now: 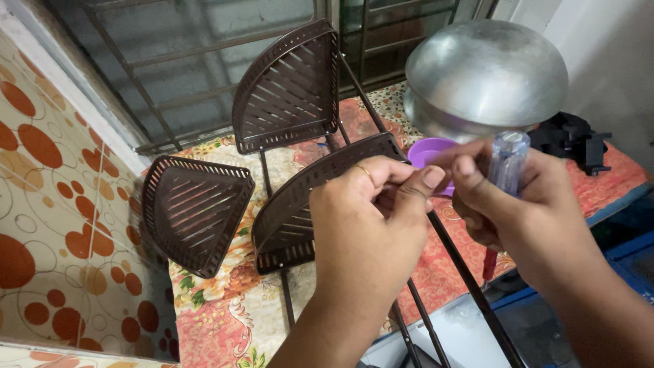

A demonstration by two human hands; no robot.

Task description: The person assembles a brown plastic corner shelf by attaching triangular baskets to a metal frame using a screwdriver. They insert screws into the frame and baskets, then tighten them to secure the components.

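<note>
My left hand (371, 218) pinches something small between thumb and fingers; what it is stays hidden. My right hand (518, 211) grips a screwdriver with a clear bluish handle (509, 160), its tip pointing toward the left fingers. Both hands hover over a dark brown corner rack lying on its side. Its middle slotted shelf (293, 204) sits just under my left hand. A second shelf (289, 88) stands further back and a third (194, 208) lies to the left. Thin dark rods (463, 272) join the shelves.
A floral red cloth (225, 307) covers the surface. Two upturned metal bowls (487, 68) sit at the back right over a purple bowl (429, 151). A black object (572, 140) lies at far right. Window bars (191, 48) and a tiled wall (61, 225) are close by.
</note>
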